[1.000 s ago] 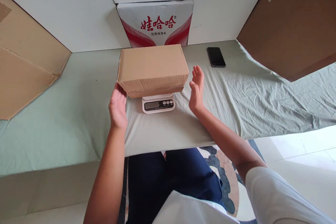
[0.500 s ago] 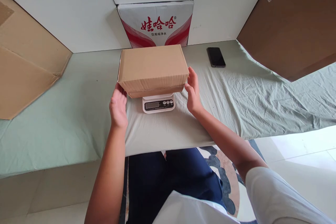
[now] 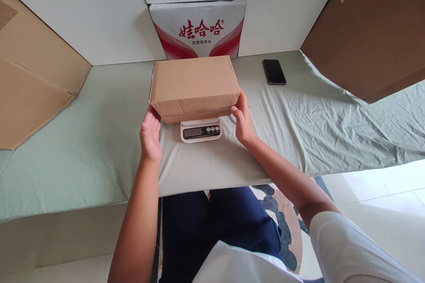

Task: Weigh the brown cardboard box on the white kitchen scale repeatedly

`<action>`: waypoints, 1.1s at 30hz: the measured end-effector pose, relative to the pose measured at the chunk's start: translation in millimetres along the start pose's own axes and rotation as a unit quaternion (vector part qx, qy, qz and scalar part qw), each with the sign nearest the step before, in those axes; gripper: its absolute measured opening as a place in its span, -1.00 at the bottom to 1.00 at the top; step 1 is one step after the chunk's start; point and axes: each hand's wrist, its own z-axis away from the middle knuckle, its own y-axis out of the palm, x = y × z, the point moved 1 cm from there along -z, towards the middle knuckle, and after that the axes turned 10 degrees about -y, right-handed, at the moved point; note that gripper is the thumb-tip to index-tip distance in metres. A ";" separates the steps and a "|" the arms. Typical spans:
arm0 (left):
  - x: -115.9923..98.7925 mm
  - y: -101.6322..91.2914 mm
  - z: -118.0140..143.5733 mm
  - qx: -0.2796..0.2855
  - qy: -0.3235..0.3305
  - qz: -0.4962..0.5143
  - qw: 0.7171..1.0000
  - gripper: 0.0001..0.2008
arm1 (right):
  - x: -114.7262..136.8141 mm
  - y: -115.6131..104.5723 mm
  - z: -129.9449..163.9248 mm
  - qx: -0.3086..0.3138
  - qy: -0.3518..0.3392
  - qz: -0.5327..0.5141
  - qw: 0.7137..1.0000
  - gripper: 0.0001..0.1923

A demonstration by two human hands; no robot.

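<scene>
A closed brown cardboard box [image 3: 194, 85] rests on a small white digital scale [image 3: 200, 130] in the middle of a table covered with pale green cloth [image 3: 99, 141]. My left hand [image 3: 150, 135] presses against the box's near left corner with its fingers under the edge. My right hand [image 3: 242, 119] lies flat against the box's right end. Both hands clasp the box between them. The scale's display and buttons show below the box's front edge.
A black phone [image 3: 274, 72] lies on the cloth at the back right. A white and red printed carton [image 3: 199, 28] stands behind the box against white panels. Large cardboard sheets lean at the left [image 3: 29, 84] and right [image 3: 372, 31].
My right hand, held open and apart from the box a second ago, has moved left and now presses on the box's right end. My left hand has edged up to the left corner.
</scene>
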 end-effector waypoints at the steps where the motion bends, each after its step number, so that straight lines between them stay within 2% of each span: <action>1: 0.2 -0.1 -0.3 0.001 0.000 -0.001 1.000 -0.17 | -0.1 0.1 -0.1 0.001 -0.001 -0.002 1.000 -0.25; 8: 0.6 1.7 1.9 0.008 0.001 -0.006 1.000 -0.15 | 0.8 1.3 0.3 0.009 -0.017 0.000 1.000 -0.27; 13: -4.6 4.6 4.5 0.034 0.019 -0.011 0.999 -0.13 | 7.4 2.6 0.5 0.015 -0.021 0.003 1.000 -0.28; 23: -5.6 12.6 4.0 0.043 0.040 -0.011 0.998 -0.21 | 20.6 15.0 0.7 0.020 -0.004 -0.008 1.000 -0.20; 26: -14.8 13.3 -19.4 0.049 0.065 0.004 0.997 -0.21 | 17.3 18.9 -18.7 0.014 -0.033 -0.004 0.999 -0.19; 29: -19.1 13.4 -66.8 0.040 0.074 0.010 0.996 -0.19 | 1.5 26.2 -57.8 0.015 -0.072 0.026 0.997 -0.16; 33: 0.4 18.5 -132.2 -0.015 0.037 0.026 0.999 -0.22 | -40.6 40.8 -110.0 0.005 -0.058 0.043 0.997 -0.09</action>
